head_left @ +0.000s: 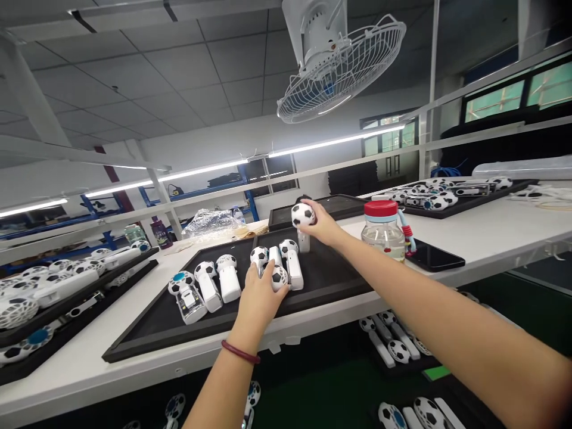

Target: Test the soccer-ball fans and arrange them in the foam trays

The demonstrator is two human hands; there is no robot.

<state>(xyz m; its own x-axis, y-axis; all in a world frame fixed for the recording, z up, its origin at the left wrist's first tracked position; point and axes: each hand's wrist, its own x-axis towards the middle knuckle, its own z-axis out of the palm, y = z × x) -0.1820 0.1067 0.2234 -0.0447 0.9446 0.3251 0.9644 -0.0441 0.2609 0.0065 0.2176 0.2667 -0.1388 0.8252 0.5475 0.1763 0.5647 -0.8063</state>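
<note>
My right hand (324, 225) is closed round the ball-shaped head of a football-patterned handheld fan (302, 214), raised above the black tray (152, 325). Its white handle hangs below the fingers. Lower and to the left, my left hand (261, 295) has its thumb and fingers round another football-patterned fan (279, 276) at the tray's middle; the palm hides part of it. Right beside that hand lies a white-handled fan (294, 268). Further left in the tray are a fan with its handle's inside showing (192, 305) and two with closed white handles (210, 289).
Stacked trays of fans (49, 286) stand at the left, and another full tray (438, 199) lies at the back right. A red-lidded jar (382, 229) and a phone (433, 256) are right of the tray. A caged wall fan (342, 68) hangs overhead. More fans (397, 345) lie below the bench.
</note>
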